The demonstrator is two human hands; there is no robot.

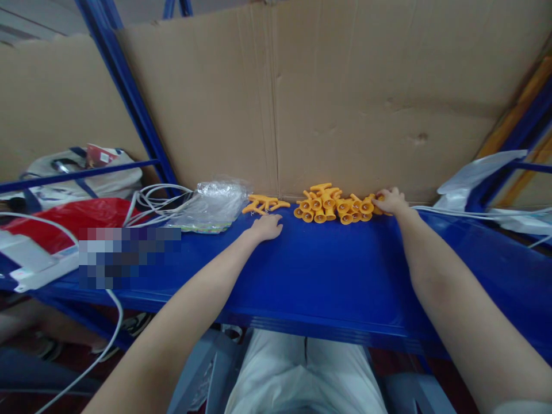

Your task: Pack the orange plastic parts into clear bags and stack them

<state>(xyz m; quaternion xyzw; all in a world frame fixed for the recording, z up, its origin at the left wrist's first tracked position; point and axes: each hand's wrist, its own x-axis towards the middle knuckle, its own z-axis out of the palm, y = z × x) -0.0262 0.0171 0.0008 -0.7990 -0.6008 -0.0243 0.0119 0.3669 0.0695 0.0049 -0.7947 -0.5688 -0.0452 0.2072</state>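
Note:
My left hand [266, 227] rests on the blue shelf with its fingers apart, just in front of a few orange T-shaped plastic handles [265, 203] with thin metal bits at their ends. To the right is a stacked pile of orange bell-shaped plastic pieces [319, 204], most with their round mouths facing me. At the pile's right end my right hand [393, 202] has its fingers curled around an orange bell-shaped piece [379, 210], which the fingers partly hide.
Clear plastic bags [211, 207] and coiled white cables [150, 201] lie left, beside a red bag [99, 215] and a white power strip [47, 270]. A cardboard sheet [345, 103] stands behind the blue shelf [310, 276]. More plastic [470, 178] sits right.

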